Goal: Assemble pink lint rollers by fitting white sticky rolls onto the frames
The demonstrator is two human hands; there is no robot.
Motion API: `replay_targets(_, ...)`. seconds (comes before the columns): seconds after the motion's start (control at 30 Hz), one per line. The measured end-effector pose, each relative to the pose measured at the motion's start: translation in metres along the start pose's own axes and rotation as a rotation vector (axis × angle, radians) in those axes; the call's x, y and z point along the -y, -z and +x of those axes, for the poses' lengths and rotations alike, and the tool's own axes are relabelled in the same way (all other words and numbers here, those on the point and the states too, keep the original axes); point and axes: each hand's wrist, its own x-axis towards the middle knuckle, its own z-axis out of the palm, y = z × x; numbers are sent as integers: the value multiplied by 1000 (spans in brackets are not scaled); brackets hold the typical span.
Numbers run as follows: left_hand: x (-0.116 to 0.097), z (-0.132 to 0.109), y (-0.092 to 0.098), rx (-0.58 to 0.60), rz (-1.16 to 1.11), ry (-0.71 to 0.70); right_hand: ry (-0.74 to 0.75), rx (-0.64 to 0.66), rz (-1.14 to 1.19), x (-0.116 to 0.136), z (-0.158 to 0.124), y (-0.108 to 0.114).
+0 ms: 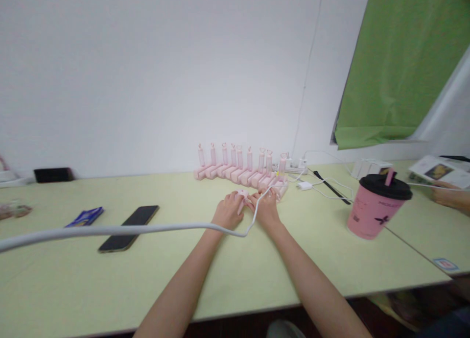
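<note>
My left hand (228, 211) rests on the table with its fingers closed around a small pale pink piece (241, 195). Close beside it, my right hand (267, 209) has bent fingers at the near right end of a row of pink blocks (235, 174); its fingertips are too blurred to tell whether they grip anything. Behind the blocks stand several upright clear tubes (249, 159) with pink caps, some with small loops on top. A white cable (161, 227) crosses the view in front of my hands.
Left lie a black phone (128, 229), a blue packet (85, 216) and a black box (53, 175). On the right are a pink lidded cup (376, 208), a white charger (304, 185), a black strip (331, 186) and another person's hand (450, 196) at a white box (438, 171).
</note>
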Motion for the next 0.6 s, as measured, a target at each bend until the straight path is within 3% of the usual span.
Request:
replay_targets(0.2, 19, 1, 4, -101, -183, 96, 70, -130, 95, 1, -1, 1)
replay_targets(0.33, 50, 6, 10, -222, -316, 271, 167, -89, 124, 1, -1, -4)
replay_targets(0.47, 87, 8, 14, -373, -254, 402, 232, -37, 156, 3, 0, -10)
replay_targets(0.6, 115, 3, 21, -451, -87, 515, 234, -13, 159, 3, -2, -12)
